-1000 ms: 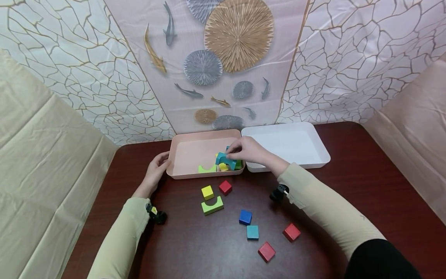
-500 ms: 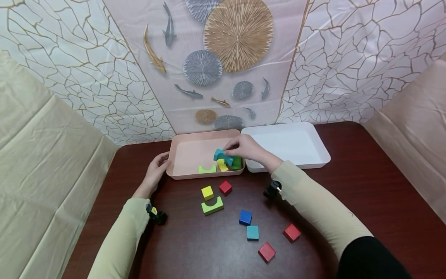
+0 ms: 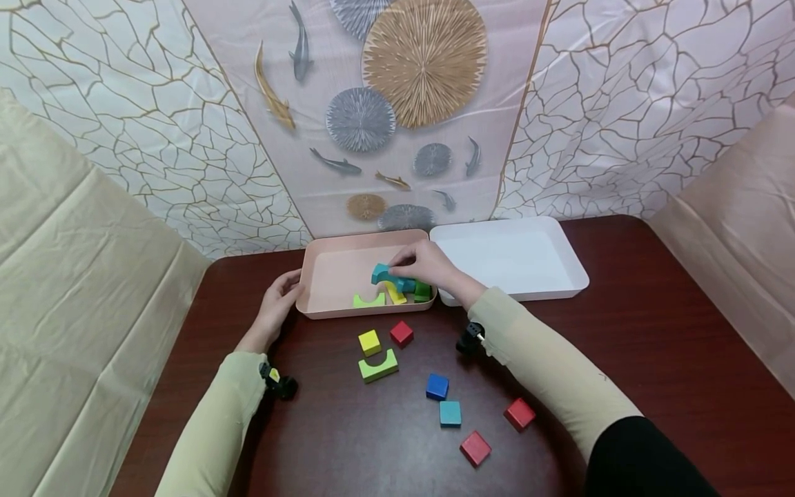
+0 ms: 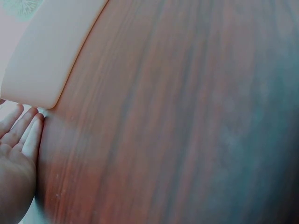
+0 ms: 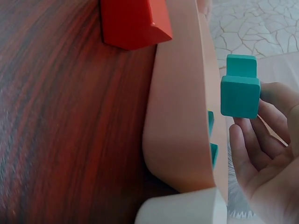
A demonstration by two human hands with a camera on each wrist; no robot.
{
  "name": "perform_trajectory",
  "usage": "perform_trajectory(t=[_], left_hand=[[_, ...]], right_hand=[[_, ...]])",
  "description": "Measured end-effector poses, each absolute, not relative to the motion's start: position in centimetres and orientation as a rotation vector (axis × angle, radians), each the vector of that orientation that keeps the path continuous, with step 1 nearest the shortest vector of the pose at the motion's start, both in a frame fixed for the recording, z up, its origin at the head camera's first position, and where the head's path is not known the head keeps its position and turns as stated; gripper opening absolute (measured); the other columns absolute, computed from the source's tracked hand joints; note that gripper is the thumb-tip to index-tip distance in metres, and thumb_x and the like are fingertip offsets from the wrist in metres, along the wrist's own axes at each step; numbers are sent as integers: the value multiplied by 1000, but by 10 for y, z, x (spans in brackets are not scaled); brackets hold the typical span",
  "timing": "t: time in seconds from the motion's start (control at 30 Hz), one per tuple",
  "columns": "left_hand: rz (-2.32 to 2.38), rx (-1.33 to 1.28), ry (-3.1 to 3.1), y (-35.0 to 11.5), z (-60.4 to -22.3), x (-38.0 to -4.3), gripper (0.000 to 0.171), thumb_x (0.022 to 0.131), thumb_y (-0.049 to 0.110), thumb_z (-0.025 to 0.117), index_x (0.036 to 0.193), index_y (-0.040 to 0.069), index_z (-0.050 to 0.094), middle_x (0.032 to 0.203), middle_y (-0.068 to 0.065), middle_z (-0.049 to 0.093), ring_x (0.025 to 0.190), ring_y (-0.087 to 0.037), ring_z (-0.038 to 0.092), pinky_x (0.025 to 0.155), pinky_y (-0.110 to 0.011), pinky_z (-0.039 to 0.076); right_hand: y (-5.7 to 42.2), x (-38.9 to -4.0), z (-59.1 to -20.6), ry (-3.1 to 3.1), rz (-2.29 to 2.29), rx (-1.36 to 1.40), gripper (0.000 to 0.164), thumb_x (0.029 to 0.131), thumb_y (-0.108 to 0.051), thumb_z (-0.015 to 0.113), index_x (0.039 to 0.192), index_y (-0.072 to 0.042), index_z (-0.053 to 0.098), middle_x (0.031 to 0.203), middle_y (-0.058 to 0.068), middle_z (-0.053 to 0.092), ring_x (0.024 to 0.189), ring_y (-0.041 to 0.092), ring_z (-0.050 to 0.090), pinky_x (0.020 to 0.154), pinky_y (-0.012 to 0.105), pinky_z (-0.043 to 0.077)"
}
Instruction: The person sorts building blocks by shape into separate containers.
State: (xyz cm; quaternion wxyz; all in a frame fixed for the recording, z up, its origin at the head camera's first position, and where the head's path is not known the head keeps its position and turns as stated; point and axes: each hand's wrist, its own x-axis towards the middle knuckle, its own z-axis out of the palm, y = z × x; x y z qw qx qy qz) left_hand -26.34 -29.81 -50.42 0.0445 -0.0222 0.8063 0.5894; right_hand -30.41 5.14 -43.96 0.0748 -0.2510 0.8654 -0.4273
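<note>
- Hanging over the pink rectangular tray (image 3: 338, 269), a teal arched block (image 5: 240, 96) is pinched in the grip of the right hand (image 3: 425, 266).
- The tray's left end is touched by the left hand (image 3: 277, 309), fingers extended.
- Red cubes (image 3: 401, 334) are carried by the brown worktop (image 3: 348, 435).

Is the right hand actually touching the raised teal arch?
Touching. The right wrist view shows it: the right hand pinches the teal arch, with no gap where a finger meets its side.
</note>
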Motion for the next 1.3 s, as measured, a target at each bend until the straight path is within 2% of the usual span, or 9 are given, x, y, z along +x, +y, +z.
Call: perform_trajectory(t=[0.17, 0.23, 0.5, 0.8, 0.93, 1.13, 1.3], left_hand=[[1811, -63, 2465, -298, -505, -265, 54, 114, 19, 50, 163, 1, 36, 165, -24, 40, 155, -36, 39, 126, -45, 35], [1807, -62, 2467, -298, -506, -265, 54, 114, 20, 50, 163, 1, 36, 165, -24, 40, 154, -36, 39, 126, -46, 35], [1793, -65, 2468, -300, -505, -265, 54, 114, 21, 51, 163, 2, 37, 165, -23, 41, 154, -35, 40, 116, -29, 40], [1791, -65, 2470, -301, -507, -266, 55, 114, 20, 51, 163, 1, 36, 165, -24, 41, 154, -35, 40, 110, -20, 41], [1798, -81, 2466, -300, -507, -265, 54, 114, 19, 51, 163, 1, 37, 165, -23, 42, 153, -35, 41, 114, -26, 41], [1805, -87, 2465, -298, -506, -266, 54, 114, 19, 51, 163, 1, 37, 165, -24, 41, 155, -36, 39, 126, -46, 35], [1824, -93, 2444, -297, -505, -266, 55, 114, 19, 51, 163, 1, 36, 167, -24, 39, 157, -37, 36, 128, -52, 31]], right_hand=[[46, -305, -446, 2593, -1297, -781, 17, 98, -16, 79, 109, -5, 85, 110, 12, 82, 102, 26, 75, 95, 38, 59], [44, -305, -448, 2596, -1296, -767, 17, 98, -17, 79, 110, -6, 85, 110, 11, 82, 100, 24, 75, 93, 37, 59], [39, -305, -455, 2600, -1304, -717, 17, 98, -16, 79, 110, -6, 85, 110, 11, 82, 98, 22, 74, 90, 34, 59], [38, -307, -461, 2637, -1280, -775, 15, 97, -14, 80, 108, -6, 85, 106, 10, 83, 96, 22, 75, 88, 34, 60], [37, -307, -463, 2652, -1268, -791, 13, 96, -13, 80, 106, -6, 85, 104, 10, 83, 95, 22, 76, 89, 35, 61], [36, -308, -465, 2656, -1263, -780, 13, 96, -13, 80, 106, -6, 85, 104, 10, 83, 96, 22, 76, 90, 35, 61], [36, -307, -465, 2661, -1265, -778, 13, 96, -12, 81, 106, -5, 85, 104, 11, 83, 97, 23, 76, 90, 36, 61]])
